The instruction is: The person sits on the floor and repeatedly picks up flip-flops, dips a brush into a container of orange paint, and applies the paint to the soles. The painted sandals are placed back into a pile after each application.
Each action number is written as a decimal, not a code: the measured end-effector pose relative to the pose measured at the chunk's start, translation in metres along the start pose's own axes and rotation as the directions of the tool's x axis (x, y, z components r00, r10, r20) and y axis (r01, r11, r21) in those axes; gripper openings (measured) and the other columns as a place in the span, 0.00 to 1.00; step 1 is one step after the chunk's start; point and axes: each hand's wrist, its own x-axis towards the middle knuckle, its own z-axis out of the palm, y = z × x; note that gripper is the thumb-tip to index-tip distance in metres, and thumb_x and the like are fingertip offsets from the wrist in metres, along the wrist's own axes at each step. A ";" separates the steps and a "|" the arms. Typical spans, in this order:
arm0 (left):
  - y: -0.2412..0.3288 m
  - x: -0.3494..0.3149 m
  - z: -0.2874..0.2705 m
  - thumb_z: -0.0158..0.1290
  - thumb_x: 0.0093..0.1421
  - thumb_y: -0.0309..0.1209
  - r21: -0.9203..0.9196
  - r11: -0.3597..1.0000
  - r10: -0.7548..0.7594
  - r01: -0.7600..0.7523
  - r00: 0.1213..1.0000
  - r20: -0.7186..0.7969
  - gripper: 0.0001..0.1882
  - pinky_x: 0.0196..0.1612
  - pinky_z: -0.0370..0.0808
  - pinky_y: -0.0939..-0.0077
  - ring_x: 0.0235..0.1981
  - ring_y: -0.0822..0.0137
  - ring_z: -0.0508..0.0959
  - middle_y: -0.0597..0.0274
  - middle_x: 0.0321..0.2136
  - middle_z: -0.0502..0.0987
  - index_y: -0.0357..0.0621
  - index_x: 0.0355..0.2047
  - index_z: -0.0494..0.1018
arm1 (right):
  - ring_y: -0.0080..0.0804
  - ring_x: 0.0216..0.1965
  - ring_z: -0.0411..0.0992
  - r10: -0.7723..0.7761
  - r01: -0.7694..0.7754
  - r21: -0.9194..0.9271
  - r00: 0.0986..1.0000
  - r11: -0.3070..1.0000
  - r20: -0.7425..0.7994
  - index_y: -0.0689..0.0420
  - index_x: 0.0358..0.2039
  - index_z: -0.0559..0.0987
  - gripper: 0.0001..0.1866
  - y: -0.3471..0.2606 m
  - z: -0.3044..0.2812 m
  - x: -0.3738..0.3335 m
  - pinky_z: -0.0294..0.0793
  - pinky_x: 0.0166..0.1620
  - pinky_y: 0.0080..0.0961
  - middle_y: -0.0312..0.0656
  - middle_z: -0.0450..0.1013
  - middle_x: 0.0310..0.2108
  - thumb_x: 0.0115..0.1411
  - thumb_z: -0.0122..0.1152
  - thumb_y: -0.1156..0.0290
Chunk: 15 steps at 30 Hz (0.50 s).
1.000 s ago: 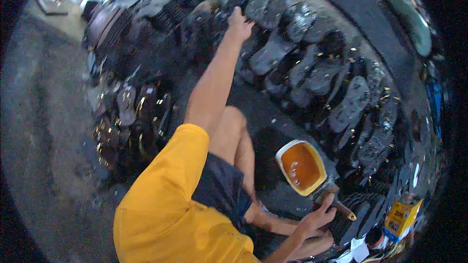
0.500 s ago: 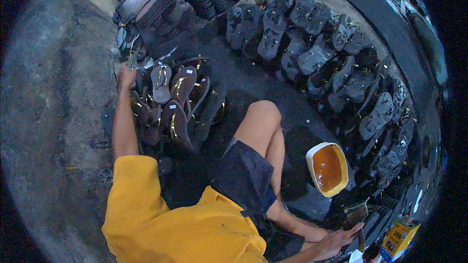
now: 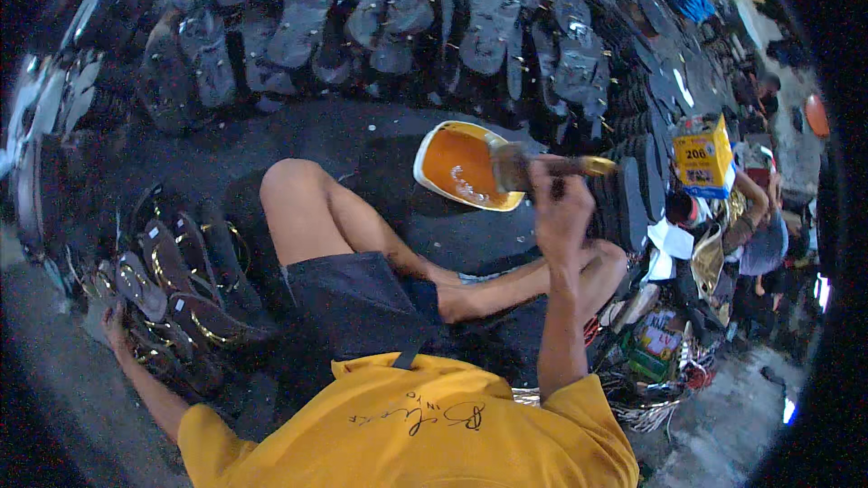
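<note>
My right hand (image 3: pixel 562 221) is closed round the handle of a wide flat paintbrush (image 3: pixel 509 168). The bristle end hangs over the right rim of a pale tub (image 3: pixel 422 155) that holds orange-brown liquid (image 3: pixel 459 158); whether the bristles touch the liquid I cannot tell. At far left my left hand (image 3: pixel 116 330) rests against the edge of a cluster of brown flip-flops with gold straps. Its fingers look stretched and apart, with nothing plainly held. Nearest to it are a lighter flip-flop (image 3: pixel 140 287) and a dark brown one (image 3: pixel 203 316) with a small white label.
Rows of dark sandals (image 3: pixel 493 32) curve across the far side. Stacked soles (image 3: pixel 637 172) stand at right, beside a yellow box (image 3: pixel 703 158). Beyond them is another person's arm (image 3: pixel 752 194). My crossed legs fill the middle near a wire-like bundle (image 3: pixel 646 411).
The view has swung right. My right hand has brought the brush up from beside my foot to the tub. My left hand stays by the brown flip-flops, now lower along their edge.
</note>
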 end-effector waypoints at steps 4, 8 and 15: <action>0.029 -0.015 -0.002 0.66 0.61 0.28 0.057 0.947 0.319 -0.316 0.946 -0.056 0.36 0.53 0.78 0.59 0.50 0.54 0.81 0.48 0.51 0.80 0.39 0.66 0.62 | 0.40 0.36 0.81 -0.115 0.117 -0.032 0.991 0.993 0.065 0.58 0.38 0.85 0.11 0.019 0.027 -0.010 0.78 0.40 0.33 0.47 0.81 0.34 0.62 0.72 0.64; 0.079 -0.037 -0.036 0.63 0.64 0.28 0.495 0.825 0.486 -0.274 0.791 -0.371 0.22 0.55 0.78 0.62 0.50 0.54 0.82 0.47 0.50 0.82 0.38 0.57 0.75 | 0.40 0.32 0.80 -0.305 0.310 -0.079 0.950 0.947 0.069 0.59 0.38 0.85 0.11 0.043 0.049 -0.011 0.77 0.36 0.32 0.46 0.81 0.32 0.61 0.72 0.65; 0.276 -0.342 0.210 0.55 0.70 0.32 -0.008 0.795 0.597 -0.606 0.785 -0.166 0.17 0.61 0.74 0.60 0.56 0.59 0.77 0.55 0.54 0.80 0.39 0.55 0.78 | 0.38 0.38 0.80 0.199 -0.128 0.371 0.967 0.920 -0.159 0.60 0.40 0.83 0.13 0.063 -0.003 -0.001 0.77 0.43 0.32 0.46 0.82 0.35 0.64 0.67 0.63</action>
